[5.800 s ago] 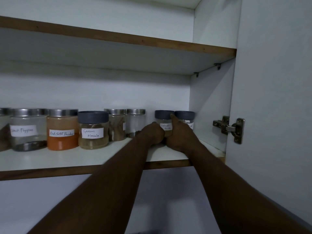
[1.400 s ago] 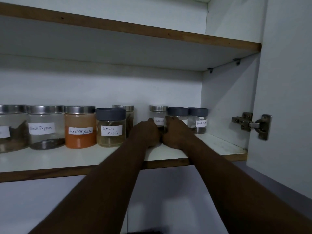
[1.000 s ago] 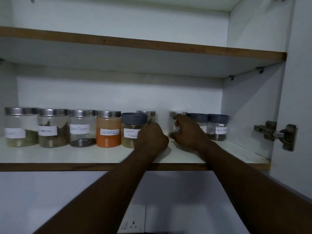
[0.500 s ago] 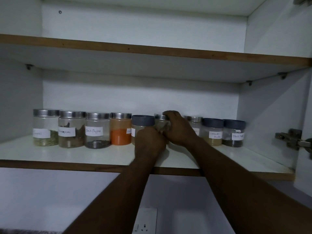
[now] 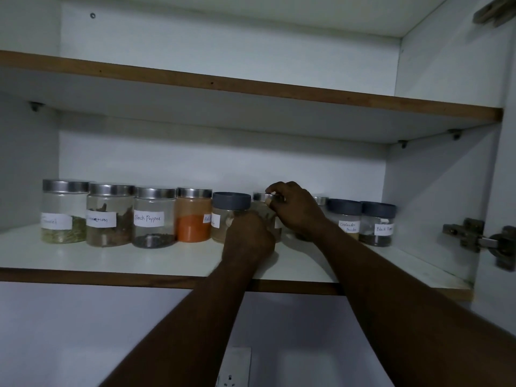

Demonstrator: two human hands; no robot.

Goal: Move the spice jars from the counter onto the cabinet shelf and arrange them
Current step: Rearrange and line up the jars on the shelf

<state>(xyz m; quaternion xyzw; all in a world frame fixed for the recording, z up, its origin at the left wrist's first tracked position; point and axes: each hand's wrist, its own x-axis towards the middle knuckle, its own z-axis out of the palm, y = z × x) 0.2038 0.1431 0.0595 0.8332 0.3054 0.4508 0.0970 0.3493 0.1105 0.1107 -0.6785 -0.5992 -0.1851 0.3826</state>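
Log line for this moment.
right hand: grips steel-lidded jar by lid | left hand: at its base, grip unclear | shelf: jars in row

Our right hand (image 5: 296, 210) curls over the lid of the middle jar (image 5: 259, 197), thumb on its rim. Our left hand (image 5: 250, 234) sits against that jar's lower front, fingers hidden. The jar stands upright in a row on the shelf (image 5: 111, 261), just right of the grey-lid jar (image 5: 230, 213), with the red jar (image 5: 194, 219) and pepper jar (image 5: 155, 219) further left.

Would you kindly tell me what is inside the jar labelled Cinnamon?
The Cinnamon jar holds dark brown pieces in its lower part; its white label hides those behind it.
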